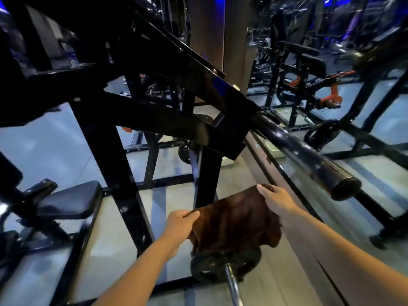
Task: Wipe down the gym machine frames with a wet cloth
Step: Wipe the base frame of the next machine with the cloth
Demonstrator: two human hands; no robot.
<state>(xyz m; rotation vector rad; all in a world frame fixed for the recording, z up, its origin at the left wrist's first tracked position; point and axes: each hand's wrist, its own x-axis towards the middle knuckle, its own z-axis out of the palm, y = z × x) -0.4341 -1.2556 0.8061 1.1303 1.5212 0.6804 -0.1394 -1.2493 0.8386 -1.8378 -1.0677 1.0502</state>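
a brown cloth [236,219] is stretched between both hands in the lower middle of the view, held in the air above the floor [276,281]. the left hand [180,226] pinches the cloth's near left corner, thumb on top and fingers curled under the edge. the right hand [276,200] grips the far right corner, fingers folded over the top edge. the cloth sags between them, its lower part hanging down in folds in front of a black weight plate [212,269] that sits on a chrome bar [233,288] running toward the bottom edge of the view.

the black machine frame [123,151] fills the left and centre, with an upright post, angled cross beams and a sloping arm that ends in a thick round sleeve [309,155] pointing down to the right, just above the right hand and apart from the cloth. the cloth does not touch the frame. a black padded seat [70,202] lies at the lower left. a long low ledge [309,239] runs diagonally along the floor on the right. further machines stand behind, one with orange parts [331,93], under dim blue light.
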